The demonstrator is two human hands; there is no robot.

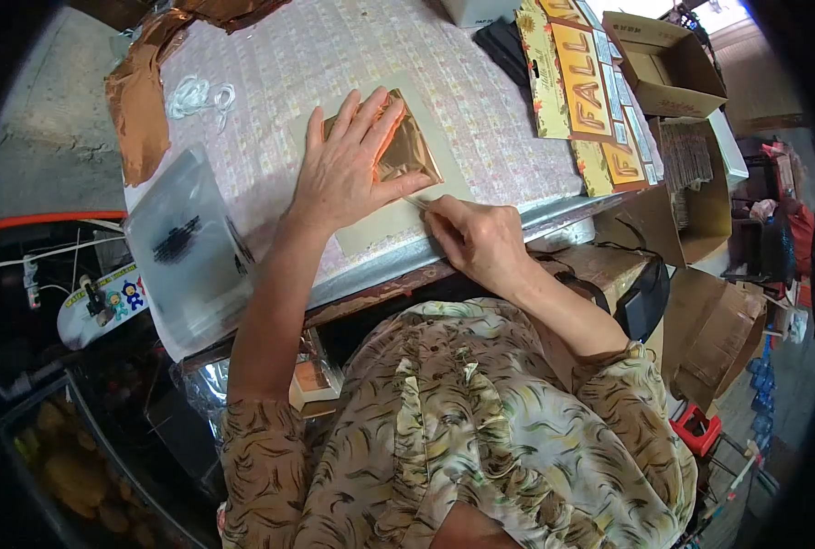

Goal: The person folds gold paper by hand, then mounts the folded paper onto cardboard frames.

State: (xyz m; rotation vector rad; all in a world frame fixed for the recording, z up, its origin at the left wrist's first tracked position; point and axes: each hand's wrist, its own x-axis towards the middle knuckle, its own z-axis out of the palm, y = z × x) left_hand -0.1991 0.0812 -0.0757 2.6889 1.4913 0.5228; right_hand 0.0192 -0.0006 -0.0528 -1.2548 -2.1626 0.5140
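Note:
My left hand (345,174) lies flat with its fingers spread, pressing on a shiny copper-coloured foil piece (414,151). The foil rests on a beige sheet of card (368,236) near the table's front edge, and part of it is hidden under the palm. Just right of my left thumb, my right hand (482,240) is closed in a pinch at the foil's lower edge. A thin pale thing shows at its fingertips, too small to name.
Copper foil (135,128) hangs over the table's left corner, near a white string bundle (192,96). A clear plastic bag (192,293) with dark thin pieces lies at front left. Printed "FALL" packages (583,91) lie at right, beside cardboard boxes (668,64).

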